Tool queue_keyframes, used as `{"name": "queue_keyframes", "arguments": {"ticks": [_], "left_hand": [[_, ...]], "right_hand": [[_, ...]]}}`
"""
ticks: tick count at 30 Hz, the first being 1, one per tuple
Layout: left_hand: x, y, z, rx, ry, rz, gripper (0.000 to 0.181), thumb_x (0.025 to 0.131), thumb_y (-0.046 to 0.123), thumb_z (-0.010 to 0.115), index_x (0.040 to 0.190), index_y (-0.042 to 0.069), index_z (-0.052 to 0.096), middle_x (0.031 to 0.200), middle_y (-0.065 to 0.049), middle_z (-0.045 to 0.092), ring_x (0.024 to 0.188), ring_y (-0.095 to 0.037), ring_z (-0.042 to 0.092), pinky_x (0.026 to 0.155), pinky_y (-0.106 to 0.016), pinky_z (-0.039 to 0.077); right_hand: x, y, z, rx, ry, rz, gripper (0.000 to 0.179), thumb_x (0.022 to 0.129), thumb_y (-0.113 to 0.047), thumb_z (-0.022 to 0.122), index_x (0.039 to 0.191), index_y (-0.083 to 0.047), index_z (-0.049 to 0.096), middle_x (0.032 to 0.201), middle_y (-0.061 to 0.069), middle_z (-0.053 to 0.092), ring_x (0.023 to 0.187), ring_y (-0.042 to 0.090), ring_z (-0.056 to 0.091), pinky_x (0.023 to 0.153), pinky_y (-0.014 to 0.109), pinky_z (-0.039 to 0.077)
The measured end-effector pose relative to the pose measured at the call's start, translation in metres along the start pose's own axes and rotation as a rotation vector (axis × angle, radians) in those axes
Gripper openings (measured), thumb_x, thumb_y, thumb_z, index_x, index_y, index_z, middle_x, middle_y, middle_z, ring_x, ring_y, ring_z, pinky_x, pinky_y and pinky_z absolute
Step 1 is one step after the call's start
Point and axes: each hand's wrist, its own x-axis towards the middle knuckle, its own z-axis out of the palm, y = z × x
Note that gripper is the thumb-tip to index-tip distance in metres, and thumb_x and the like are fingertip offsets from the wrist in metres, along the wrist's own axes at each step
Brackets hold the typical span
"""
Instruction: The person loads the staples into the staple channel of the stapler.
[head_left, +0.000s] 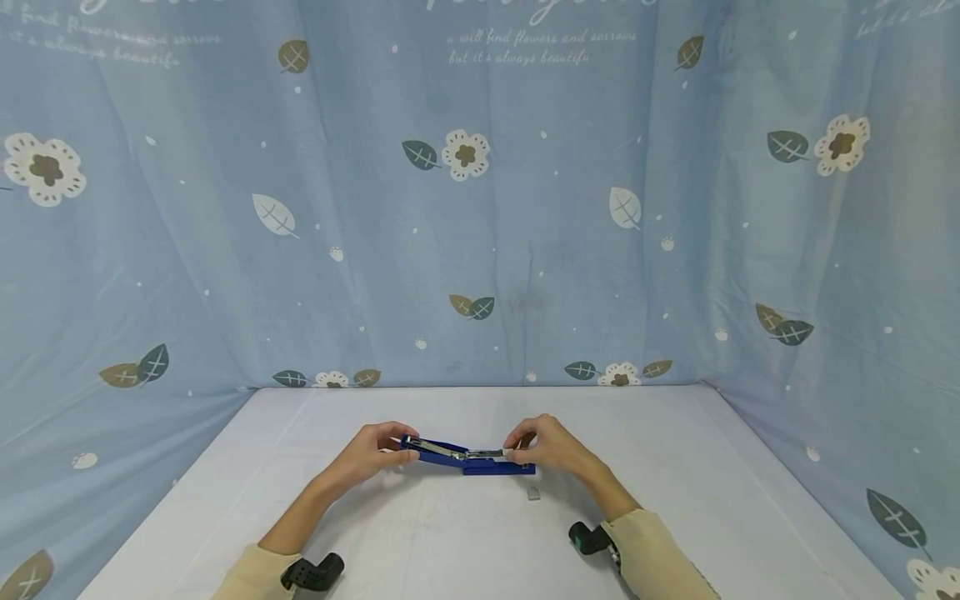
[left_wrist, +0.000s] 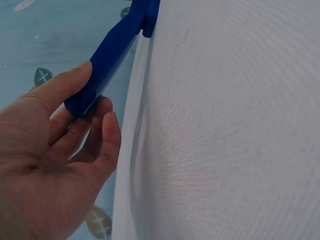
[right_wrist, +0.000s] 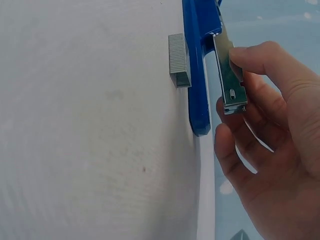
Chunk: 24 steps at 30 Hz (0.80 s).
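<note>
A blue stapler (head_left: 498, 469) lies opened out, its base along the table and its top cover (left_wrist: 111, 52) swung over to the left and raised at the far end. My left hand (head_left: 372, 451) pinches that end of the cover between thumb and fingers. Between cover and base, the metal staple magazine (right_wrist: 229, 70) angles up off the base. Its tip is pinched by my right hand (head_left: 548, 444), thumb on one side and fingers on the other. A short grey strip of staples (right_wrist: 177, 57) sits on the table beside the base, on the near side.
The white table (head_left: 420, 542) stretches around the stapler. Behind it and along both sides hangs a blue curtain (head_left: 525, 250) with leaf and flower prints. Black wrist devices (head_left: 313, 572) are strapped over the light sleeves (head_left: 658, 554).
</note>
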Motion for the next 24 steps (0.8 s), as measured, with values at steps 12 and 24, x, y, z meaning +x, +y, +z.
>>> {"name": "queue_keyframes", "arguments": {"ticks": [12, 24], "left_hand": [[0.0003, 0.0012, 0.0006, 0.011, 0.004, -0.007, 0.04, 0.087, 0.028, 0.075, 0.12, 0.008, 0.065, 0.111, -0.013, 0.07, 0.094, -0.02, 0.066, 0.072, -0.025, 0.052], [0.0005, -0.0003, 0.0008, 0.014, 0.008, -0.002, 0.039, 0.087, 0.028, 0.075, 0.119, 0.008, 0.065, 0.111, -0.013, 0.07, 0.096, -0.021, 0.067, 0.072, -0.025, 0.052]], "right_hand": [[-0.0014, 0.0027, -0.0014, 0.005, 0.002, -0.001, 0.01, 0.086, -0.02, 0.075, 0.095, -0.015, 0.075, 0.09, -0.002, 0.073, 0.08, 0.011, 0.063, 0.068, 0.023, 0.05], [-0.0024, 0.0036, -0.0019, 0.01, -0.004, -0.013, 0.011, 0.086, -0.022, 0.074, 0.095, -0.015, 0.076, 0.09, -0.002, 0.073, 0.079, 0.013, 0.063, 0.065, 0.023, 0.051]]}}
